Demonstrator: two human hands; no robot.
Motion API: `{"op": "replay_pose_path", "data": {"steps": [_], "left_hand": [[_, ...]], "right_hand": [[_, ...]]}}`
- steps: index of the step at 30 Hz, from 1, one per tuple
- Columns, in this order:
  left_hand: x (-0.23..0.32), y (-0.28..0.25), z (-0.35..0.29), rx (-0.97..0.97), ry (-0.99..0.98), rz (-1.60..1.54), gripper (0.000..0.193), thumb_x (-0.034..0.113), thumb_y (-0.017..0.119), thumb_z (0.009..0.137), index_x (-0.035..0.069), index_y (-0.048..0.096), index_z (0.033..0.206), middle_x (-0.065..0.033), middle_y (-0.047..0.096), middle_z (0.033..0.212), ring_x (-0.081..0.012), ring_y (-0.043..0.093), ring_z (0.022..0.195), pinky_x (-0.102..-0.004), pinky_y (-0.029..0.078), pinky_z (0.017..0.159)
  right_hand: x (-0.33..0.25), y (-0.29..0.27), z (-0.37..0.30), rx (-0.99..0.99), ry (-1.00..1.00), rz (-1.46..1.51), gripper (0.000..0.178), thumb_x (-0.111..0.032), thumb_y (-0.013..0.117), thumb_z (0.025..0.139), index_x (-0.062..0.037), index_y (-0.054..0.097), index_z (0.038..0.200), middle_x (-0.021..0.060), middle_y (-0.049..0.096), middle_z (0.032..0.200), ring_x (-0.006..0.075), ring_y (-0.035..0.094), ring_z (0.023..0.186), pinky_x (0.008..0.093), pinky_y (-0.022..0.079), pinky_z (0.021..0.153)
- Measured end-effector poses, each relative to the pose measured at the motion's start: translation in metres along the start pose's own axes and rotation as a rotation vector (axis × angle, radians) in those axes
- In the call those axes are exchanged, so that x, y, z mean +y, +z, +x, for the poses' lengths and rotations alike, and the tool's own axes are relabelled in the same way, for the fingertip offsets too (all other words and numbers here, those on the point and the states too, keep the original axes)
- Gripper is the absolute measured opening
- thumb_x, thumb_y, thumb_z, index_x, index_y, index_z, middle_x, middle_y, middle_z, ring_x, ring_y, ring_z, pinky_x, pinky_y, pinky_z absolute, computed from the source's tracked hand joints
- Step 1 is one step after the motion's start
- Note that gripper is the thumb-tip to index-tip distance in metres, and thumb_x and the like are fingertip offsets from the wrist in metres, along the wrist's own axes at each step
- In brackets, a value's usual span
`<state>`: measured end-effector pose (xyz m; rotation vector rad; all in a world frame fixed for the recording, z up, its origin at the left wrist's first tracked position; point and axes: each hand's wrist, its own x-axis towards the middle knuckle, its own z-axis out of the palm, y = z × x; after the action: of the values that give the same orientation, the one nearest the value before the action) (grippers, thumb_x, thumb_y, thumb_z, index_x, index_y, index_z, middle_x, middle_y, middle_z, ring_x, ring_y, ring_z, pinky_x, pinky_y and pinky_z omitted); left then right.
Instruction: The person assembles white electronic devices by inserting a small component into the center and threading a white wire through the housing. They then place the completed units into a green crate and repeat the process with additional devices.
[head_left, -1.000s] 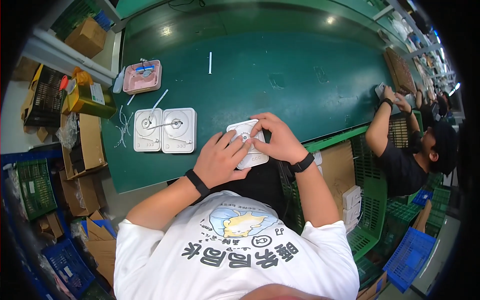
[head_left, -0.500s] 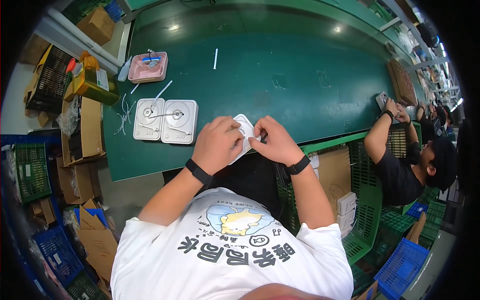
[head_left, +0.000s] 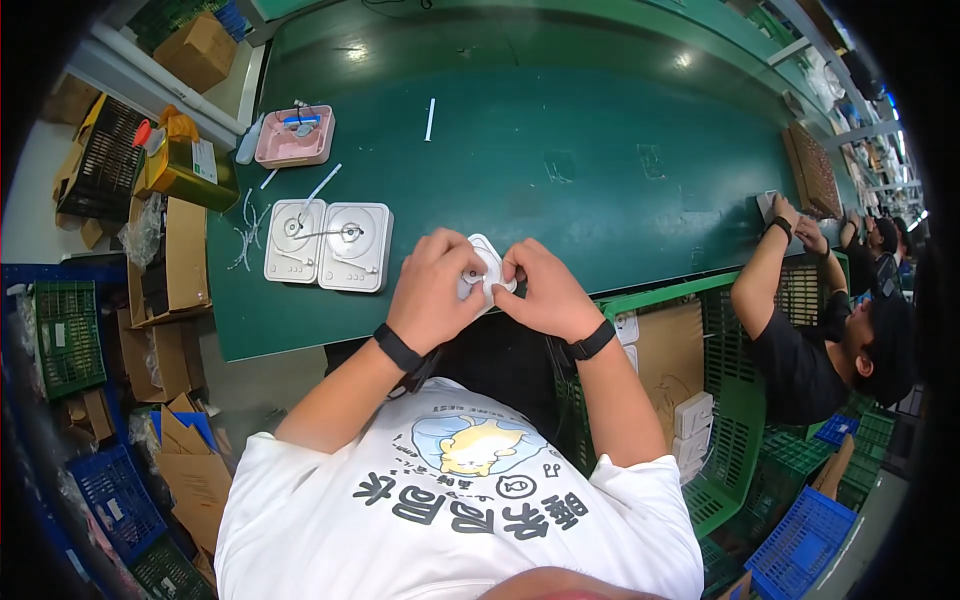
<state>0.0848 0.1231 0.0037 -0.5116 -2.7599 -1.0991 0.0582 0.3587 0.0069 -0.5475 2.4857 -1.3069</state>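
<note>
A small white record-player-shaped unit (head_left: 485, 250) is held at the table's near edge, tilted, between my two hands. My left hand (head_left: 432, 285) is closed round its left side, fingers bent and thumb against the face. On the other side my right hand (head_left: 550, 290) pinches the unit near its edge, thumb and fingers bent together. My fingers cover much of it, and any small part between them is hidden. To the left, two similar white units lie side by side on the green table (head_left: 560, 110): a left one (head_left: 288, 265) and a right one (head_left: 355, 272), each with a round disc and small arm.
A pink box (head_left: 290, 160) of small items, white strips (head_left: 325, 180) and tangled thin wires (head_left: 246, 235) lie at the table's left. Another white strip (head_left: 430, 120) lies farther back. Right of me stands a green crate (head_left: 735, 430) with stacked white units (head_left: 692, 420). A co-worker's hand (head_left: 785, 212) works at far right.
The unit has turned slightly in my hands. My left fingers have spread a little across it, and my right thumb has shifted lower on its face.
</note>
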Motion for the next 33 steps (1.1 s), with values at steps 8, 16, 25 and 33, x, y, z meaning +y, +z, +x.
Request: {"op": "replay_pose_path", "data": {"steps": [8, 16, 25, 33], "left_hand": [[-0.009, -0.034, 0.024, -0.275, -0.185, -0.212, 0.072, 0.019, 0.098, 0.081, 0.010, 0.070, 0.146, -0.0235, 0.061, 0.148, -0.0424, 0.066, 0.134, -0.0498, 0.058, 0.112], [-0.031, -0.030, -0.019, -0.144, 0.008, -0.400, 0.092, 0.025, 0.096, 0.085, 0.006, 0.056, 0.166, -0.0237, 0.063, 0.156, -0.0410, 0.068, 0.142, -0.0518, 0.058, 0.116], [-0.018, -0.089, -0.028, -0.060, -0.386, -0.656, 0.082, 0.023, 0.088, 0.093, 0.001, 0.054, 0.165, -0.0278, 0.072, 0.148, -0.0440, 0.067, 0.142, -0.0530, 0.054, 0.124], [-0.061, -0.085, -0.063, 0.138, 0.038, 0.236, 0.081, 0.013, 0.087, 0.088, 0.004, 0.057, 0.162, -0.0226, 0.071, 0.151, -0.0490, 0.059, 0.150, -0.0638, 0.038, 0.135]], "right_hand": [[0.001, -0.004, 0.004, -0.031, 0.012, -0.036, 0.030, -0.018, 0.086, 0.091, -0.0036, 0.065, 0.106, 0.0121, 0.064, 0.106, 0.0291, 0.065, 0.098, 0.0400, 0.055, 0.088], [-0.083, -0.015, -0.009, 0.224, -0.386, -0.385, 0.075, -0.030, 0.097, 0.081, -0.0058, 0.065, 0.144, 0.0199, 0.069, 0.137, 0.0422, 0.068, 0.130, 0.0527, 0.057, 0.109], [-0.015, -0.061, 0.018, 0.226, -0.005, -0.605, 0.107, -0.053, 0.106, 0.069, -0.0032, 0.062, 0.152, 0.0243, 0.067, 0.142, 0.0475, 0.064, 0.131, 0.0582, 0.057, 0.114], [0.097, -0.172, 0.023, 0.962, 0.442, -1.094, 0.082, -0.049, 0.099, 0.085, -0.0016, 0.068, 0.144, 0.0305, 0.066, 0.144, 0.0479, 0.066, 0.132, 0.0548, 0.057, 0.112]]}}
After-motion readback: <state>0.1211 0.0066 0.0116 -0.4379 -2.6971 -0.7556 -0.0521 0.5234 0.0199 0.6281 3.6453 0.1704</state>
